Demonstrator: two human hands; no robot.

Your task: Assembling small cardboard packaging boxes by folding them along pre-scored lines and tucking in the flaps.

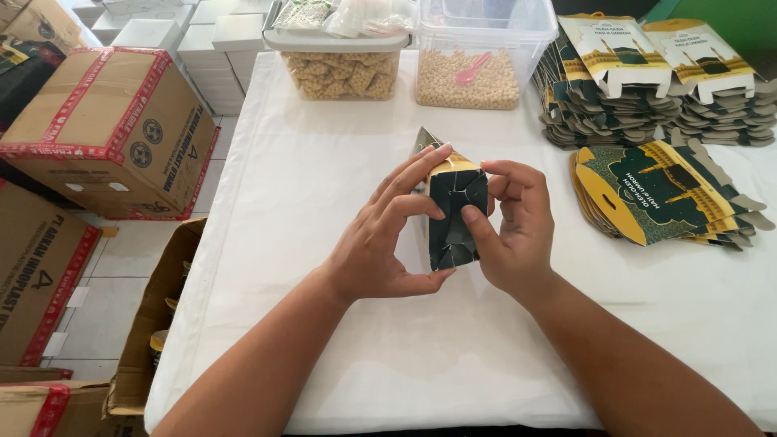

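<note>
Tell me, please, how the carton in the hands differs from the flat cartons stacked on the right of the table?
The held carton is opened into a box shape; the flat cartons lie unfolded. The held one is gripped by the left hand and right hand; the flat ones rest untouched in a pile. Both share dark green and yellow print.

Two tubs of snacks [405, 77], flat carton stacks [660, 89], cardboard boxes [109, 129].

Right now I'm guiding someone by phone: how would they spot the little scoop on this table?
Start at the white table and look to its far edge, where two clear plastic tubs stand side by side. In the right tub, filled with small pale round pieces, lies the pink scoop. It is the only pink thing there; the left tub has a lid and no scoop.
</note>
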